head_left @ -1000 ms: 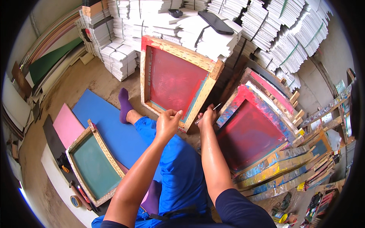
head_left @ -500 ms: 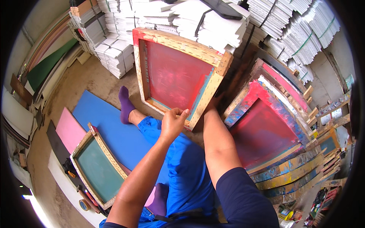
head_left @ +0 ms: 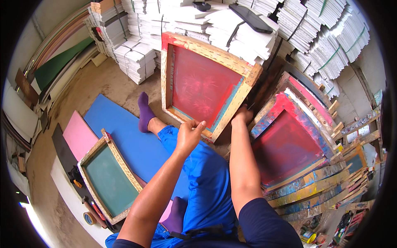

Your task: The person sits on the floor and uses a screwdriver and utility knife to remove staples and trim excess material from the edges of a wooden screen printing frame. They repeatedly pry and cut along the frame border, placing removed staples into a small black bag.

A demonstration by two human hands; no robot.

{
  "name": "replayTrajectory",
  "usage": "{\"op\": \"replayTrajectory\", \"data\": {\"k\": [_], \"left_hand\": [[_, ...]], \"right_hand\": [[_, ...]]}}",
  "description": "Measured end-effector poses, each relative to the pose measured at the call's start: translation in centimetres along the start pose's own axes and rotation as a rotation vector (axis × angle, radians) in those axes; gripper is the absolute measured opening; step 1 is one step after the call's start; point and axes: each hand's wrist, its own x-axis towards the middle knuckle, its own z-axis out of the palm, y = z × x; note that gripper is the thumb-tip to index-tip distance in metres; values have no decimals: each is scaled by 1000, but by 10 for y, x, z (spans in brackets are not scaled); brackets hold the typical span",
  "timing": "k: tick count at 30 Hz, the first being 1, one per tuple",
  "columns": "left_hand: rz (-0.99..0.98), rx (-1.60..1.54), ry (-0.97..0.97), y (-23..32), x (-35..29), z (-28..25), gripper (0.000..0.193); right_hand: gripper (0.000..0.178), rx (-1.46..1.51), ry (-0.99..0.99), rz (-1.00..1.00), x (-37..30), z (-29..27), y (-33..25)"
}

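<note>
A wooden silk-screen frame (head_left: 201,89) with red mesh and a red-stained corner stands tilted in front of me. My left hand (head_left: 191,135) is closed on its bottom rail, thumb up. Just beyond the frame's lower right side, my right hand (head_left: 242,115) is closed with curled fingers; what they hold is partly hidden and cannot be made out. Close to my right forearm leans a paint-smeared screen frame (head_left: 289,144) with dark red mesh, others stacked behind it. On my left lies a smaller frame (head_left: 108,182) with green mesh.
Bundled white sheets (head_left: 136,62) are piled at the back, with a black phone (head_left: 251,18) on top. Blue board (head_left: 120,124) and pink board (head_left: 80,134) lie on the floor at left, near a tape roll (head_left: 89,218). Stained wooden frames (head_left: 314,194) crowd the right.
My right hand, mostly hidden behind the red-mesh frame before, now shows at its right side. The view has shifted slightly. My left hand stays on the bottom rail.
</note>
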Motion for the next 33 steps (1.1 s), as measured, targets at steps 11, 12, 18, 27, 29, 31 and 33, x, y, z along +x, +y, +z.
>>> {"op": "replayTrajectory", "data": {"k": [11,12,18,27,29,31,33], "left_hand": [[8,-16,10,22,-46,-34,37],[-1,-27,14,30,-51,-36,37],[130,-286,34,48,-77,-66,34],[56,-432,344,14,-178,-205,26],[43,-410,539,-11,-223,-248,24],[127,-498,720,-46,-265,-282,22],[158,-595,888,-68,-310,-310,21]], "right_hand": [[30,-214,161,-639,-183,-25,-107],[30,-194,155,-636,-191,-29,-112],[26,32,-222,-710,-283,-49,-130],[8,21,-1184,-221,-463,-66,-46],[7,-3,-1369,-119,-519,-73,-27],[10,36,-1482,-7,-569,-80,-5],[14,-131,-1611,133,-613,-91,-7]]}}
